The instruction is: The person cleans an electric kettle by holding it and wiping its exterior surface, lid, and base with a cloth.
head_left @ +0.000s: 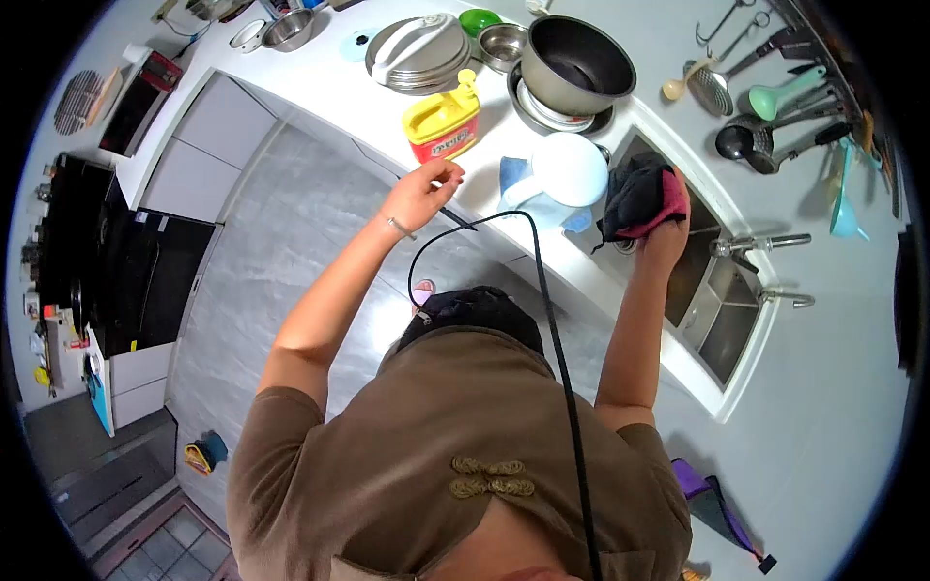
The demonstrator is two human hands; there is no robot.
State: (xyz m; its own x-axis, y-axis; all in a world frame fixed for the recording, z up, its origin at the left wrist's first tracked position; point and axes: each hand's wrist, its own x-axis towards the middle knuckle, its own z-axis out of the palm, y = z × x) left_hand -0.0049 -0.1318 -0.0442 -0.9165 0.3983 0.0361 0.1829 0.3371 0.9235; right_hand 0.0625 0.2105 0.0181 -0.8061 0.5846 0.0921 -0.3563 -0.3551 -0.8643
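My left hand [422, 196] is over the counter's front edge, loosely curled, with nothing visible in it. Just beyond it stands a yellow bottle [444, 121] with a red label. My right hand [666, 232] grips a black and red cloth item [639, 197] above the sink [712, 281]; this hides most of its fingers. Between the hands, a white round lidded item with a handle [569, 170] rests on a blue cloth [542, 208].
Stacked plates [421, 58], a steel bowl [503, 45] and a large dark pot [579, 66] stand along the counter's back. Taps [765, 244] reach over the sink. Utensils [775, 107] hang on the wall. A black cable [554, 339] crosses before my chest.
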